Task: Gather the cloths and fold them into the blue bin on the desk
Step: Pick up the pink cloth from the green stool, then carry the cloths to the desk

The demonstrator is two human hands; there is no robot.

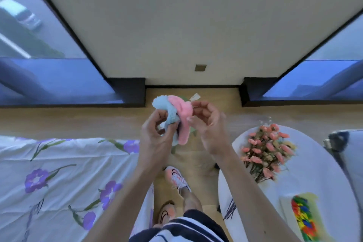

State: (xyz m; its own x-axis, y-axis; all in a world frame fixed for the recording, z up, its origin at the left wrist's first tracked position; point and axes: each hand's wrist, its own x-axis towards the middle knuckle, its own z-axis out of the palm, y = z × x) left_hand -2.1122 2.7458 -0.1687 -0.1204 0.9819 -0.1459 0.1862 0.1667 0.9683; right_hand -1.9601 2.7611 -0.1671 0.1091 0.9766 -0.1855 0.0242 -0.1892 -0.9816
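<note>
You hold both hands up in front of you, above the wooden floor (196, 155). Your left hand (155, 133) is closed around a fluffy blue cloth (167, 109), gripping its lower bunched part. Your right hand (206, 124) pinches the pink cloth (183, 122), which hangs against the blue one, touching it. A bed with a flowered sheet (59, 182) lies to your left; a white bench (314, 182) carrying pink flowers (269, 151) stands to your right.

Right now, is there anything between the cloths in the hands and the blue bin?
Cannot be judged: no blue bin is in view. The left hand and right hand hold the blue cloth and pink cloth in the air.
</note>
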